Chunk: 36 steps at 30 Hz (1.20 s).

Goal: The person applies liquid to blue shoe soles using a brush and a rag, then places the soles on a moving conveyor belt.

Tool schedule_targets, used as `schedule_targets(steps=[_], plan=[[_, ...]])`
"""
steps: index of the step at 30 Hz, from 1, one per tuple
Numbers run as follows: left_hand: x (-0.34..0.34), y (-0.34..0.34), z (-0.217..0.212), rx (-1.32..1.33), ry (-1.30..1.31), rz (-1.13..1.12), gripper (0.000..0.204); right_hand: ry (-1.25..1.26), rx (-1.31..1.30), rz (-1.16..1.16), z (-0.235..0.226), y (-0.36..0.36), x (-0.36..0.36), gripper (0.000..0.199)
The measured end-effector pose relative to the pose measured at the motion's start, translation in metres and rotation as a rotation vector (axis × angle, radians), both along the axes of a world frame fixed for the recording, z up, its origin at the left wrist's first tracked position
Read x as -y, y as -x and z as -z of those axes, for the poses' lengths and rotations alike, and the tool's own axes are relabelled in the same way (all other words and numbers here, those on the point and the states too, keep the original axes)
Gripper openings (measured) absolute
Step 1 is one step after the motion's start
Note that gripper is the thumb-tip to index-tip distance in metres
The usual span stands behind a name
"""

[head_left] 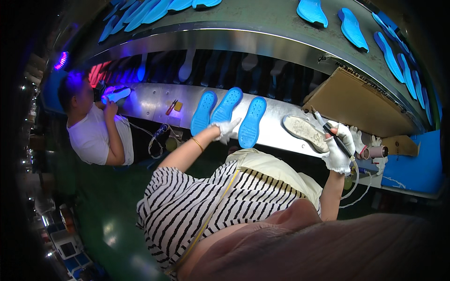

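Note:
My right hand [339, 152], in a white fingerless-tipped glove, grips a black pen-shaped tool [338, 141] with a pale hose trailing below it. The tool's tip points up and away, over the far side of a whitish, worn-looking shoe sole [305, 133] on the metal bench. My left hand [227, 130], also gloved in white, has its fingers stretched toward the right and holds nothing visible. It lies at the near end of a blue sole [227, 105]; whether it touches is unclear. Another blue sole [252, 122] lies just right of it, and one more blue sole [203, 113] lies to the left.
A conveyor [262, 18] carrying several blue soles runs above the bench [276, 117]. A cardboard sheet [361, 100] leans at the right, near thread spools [376, 151]. On the left, a co-worker [96, 136] holds a sole under violet light; red-handled pliers [171, 107] lie nearby.

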State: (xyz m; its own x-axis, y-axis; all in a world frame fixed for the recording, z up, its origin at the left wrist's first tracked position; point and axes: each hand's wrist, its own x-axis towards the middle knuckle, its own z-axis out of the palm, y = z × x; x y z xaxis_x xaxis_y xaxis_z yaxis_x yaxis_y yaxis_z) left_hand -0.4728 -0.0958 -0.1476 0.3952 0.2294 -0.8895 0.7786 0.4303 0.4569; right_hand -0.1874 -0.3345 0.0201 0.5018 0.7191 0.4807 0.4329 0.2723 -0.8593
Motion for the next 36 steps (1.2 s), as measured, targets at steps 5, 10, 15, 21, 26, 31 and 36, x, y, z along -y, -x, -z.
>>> schedule_targets(steps=[5, 10, 15, 21, 26, 31, 36], plan=[[0.059, -0.001, 0.03, 0.575, 0.586, -0.736, 0.073, 0.087, -0.125, -0.035, 0.002, -0.005, 0.006, 0.019], [0.079, -0.005, 0.06, 0.706, 0.466, -0.658, 0.067, 0.093, -0.033, -0.016, 0.004, -0.007, 0.012, 0.018], [0.07, -0.012, 0.052, 0.589, 0.259, -0.683, 0.04, 0.093, -0.122, -0.026, 0.012, -0.007, 0.011, 0.018], [0.068, -0.003, -0.01, 0.593, -0.095, -0.44, 0.04, 0.077, -0.184, -0.056, 0.015, -0.004, 0.013, 0.019], [0.053, 0.017, -0.115, 0.636, -1.0, -0.151, 0.039, -0.073, -0.442, -0.18, 0.008, 0.001, 0.011, 0.02], [0.021, 0.013, -0.199, 0.826, -0.949, -0.398, 0.019, -0.193, -0.547, -0.306, 0.004, 0.003, -0.001, 0.021], [-0.004, -0.011, -0.21, 0.89, -0.627, -0.285, 0.019, -0.207, -0.574, -0.291, 0.002, 0.015, -0.006, 0.018]])
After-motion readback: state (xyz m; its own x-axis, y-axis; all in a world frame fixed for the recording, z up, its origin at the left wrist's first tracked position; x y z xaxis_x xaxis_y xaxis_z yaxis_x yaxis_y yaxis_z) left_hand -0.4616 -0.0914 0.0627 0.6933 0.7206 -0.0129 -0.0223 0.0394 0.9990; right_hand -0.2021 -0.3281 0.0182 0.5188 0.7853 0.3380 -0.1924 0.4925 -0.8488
